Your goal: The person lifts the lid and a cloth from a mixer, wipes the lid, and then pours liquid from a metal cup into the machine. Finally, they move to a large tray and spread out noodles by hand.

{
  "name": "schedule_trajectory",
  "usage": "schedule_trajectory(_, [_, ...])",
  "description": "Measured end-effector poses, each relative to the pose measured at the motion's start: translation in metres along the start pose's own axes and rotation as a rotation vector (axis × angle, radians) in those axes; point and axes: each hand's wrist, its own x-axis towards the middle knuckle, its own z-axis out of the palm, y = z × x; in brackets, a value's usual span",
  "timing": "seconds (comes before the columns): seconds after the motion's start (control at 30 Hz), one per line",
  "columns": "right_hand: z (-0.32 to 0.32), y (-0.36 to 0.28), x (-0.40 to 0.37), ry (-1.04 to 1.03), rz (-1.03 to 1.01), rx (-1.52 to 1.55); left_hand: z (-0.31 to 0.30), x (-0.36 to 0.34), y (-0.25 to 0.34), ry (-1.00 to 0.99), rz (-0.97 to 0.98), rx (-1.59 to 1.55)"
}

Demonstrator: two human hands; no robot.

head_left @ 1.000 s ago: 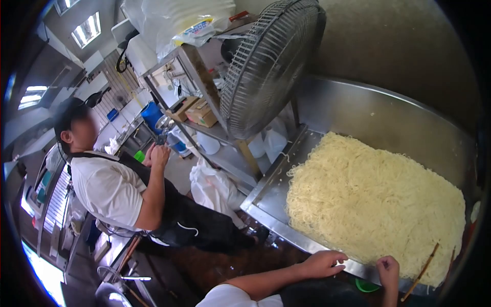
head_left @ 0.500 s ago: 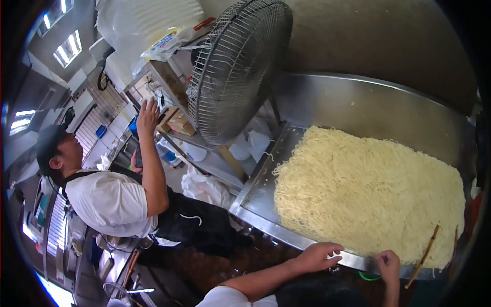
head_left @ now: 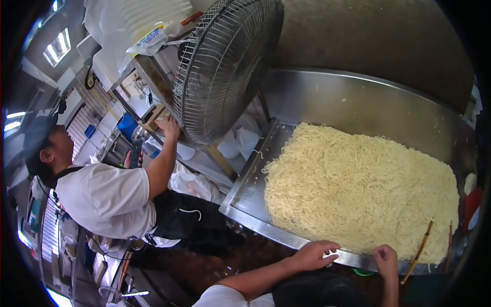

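Head view: steel tray (head_left: 245,204), centre right, holds a broad bed of noodles (head_left: 358,189). Left hand (head_left: 317,254) rests on the tray's near rim, fingers loosely spread. Right hand (head_left: 386,257) touches the same rim, apparently curled; its grip cannot be told. Wooden sticks (head_left: 420,248) lean just beside it. A co-worker's hand (head_left: 169,126) reaches beneath the fan (head_left: 225,66).

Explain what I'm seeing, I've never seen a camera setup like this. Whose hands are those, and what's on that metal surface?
A fisheye camera sits on a person's head, looking down. Their left hand and right hand rest on the near rim of a large stainless steel tray, holding nothing loose. A heap of pale yellow noodles covers most of it, thin wooden sticks at its right. A round wire fan stands behind; a co-worker in a white shirt reaches beside it.
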Motion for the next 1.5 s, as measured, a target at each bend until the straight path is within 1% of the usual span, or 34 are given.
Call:
schedule_trajectory(0.17, [0.004, -0.002, 0.003, 0.013, -0.036, 0.010, 0.001, 0.001, -0.006, 0.006, 0.009, -0.019])
schedule_trajectory(0.27, [0.004, -0.008, 0.003, 0.002, 0.006, -0.015, 0.002, 0.002, -0.007, -0.002, 0.007, -0.023])
schedule_trajectory(0.37, [0.006, -0.005, 0.002, 0.003, 0.022, 0.030, 0.002, 0.002, -0.007, -0.006, 0.017, -0.021])
schedule_trajectory(0.63, [0.008, 0.003, 0.002, 0.032, -0.024, -0.003, 0.001, 0.003, -0.009, 0.001, 0.035, -0.016])
schedule_trajectory(0.73, [0.006, -0.005, 0.000, 0.020, -0.033, -0.051, 0.002, 0.003, -0.009, -0.008, 0.032, -0.026])
schedule_trajectory(0.83, [0.006, -0.014, -0.002, 0.021, -0.013, -0.023, 0.003, 0.003, -0.009, -0.023, 0.018, -0.037])
schedule_trajectory(0.97, [0.007, -0.010, -0.003, 0.030, -0.017, -0.048, 0.002, 0.002, -0.008, -0.009, 0.042, -0.017])
schedule_trajectory(1.07, [0.008, -0.009, -0.004, 0.027, 0.014, -0.008, 0.002, 0.000, -0.010, 0.001, 0.047, -0.022])
schedule_trajectory(1.13, [0.008, -0.005, -0.005, 0.038, -0.033, -0.048, 0.001, 0.000, -0.009, 0.002, 0.057, -0.037])
schedule_trajectory(1.17, [0.009, -0.006, -0.005, 0.052, -0.024, -0.053, -0.002, -0.001, -0.006, 0.008, 0.024, -0.048])
schedule_trajectory(1.2, [0.009, -0.009, -0.005, 0.040, -0.040, -0.105, -0.003, -0.003, -0.004, 0.004, -0.005, -0.060])
schedule_trajectory(1.23, [0.008, -0.014, -0.005, 0.033, -0.052, -0.158, -0.003, -0.005, -0.006, -0.025, 0.010, -0.071])
schedule_trajectory(1.3, [0.010, -0.037, -0.009, 0.037, -0.057, -0.196, -0.005, -0.009, -0.014, 0.030, 0.031, -0.084])
schedule_trajectory(1.33, [0.012, -0.040, -0.010, 0.035, -0.059, -0.233, -0.002, -0.011, -0.024, 0.033, 0.008, -0.122])
schedule_trajectory(1.37, [0.013, -0.042, -0.012, 0.030, -0.054, -0.272, -0.004, -0.013, -0.025, 0.067, 0.034, -0.156])
schedule_trajectory(1.43, [0.018, -0.060, -0.017, -0.007, 0.010, -0.309, -0.011, -0.016, -0.034, 0.053, 0.037, -0.169])
schedule_trajectory(1.47, [0.022, -0.062, -0.021, 0.020, 0.058, -0.317, -0.014, -0.017, -0.039, 0.043, 0.049, -0.191])
schedule_trajectory(1.5, [0.027, -0.064, -0.023, 0.010, 0.048, -0.293, -0.019, -0.017, -0.043, 0.042, 0.062, -0.211])
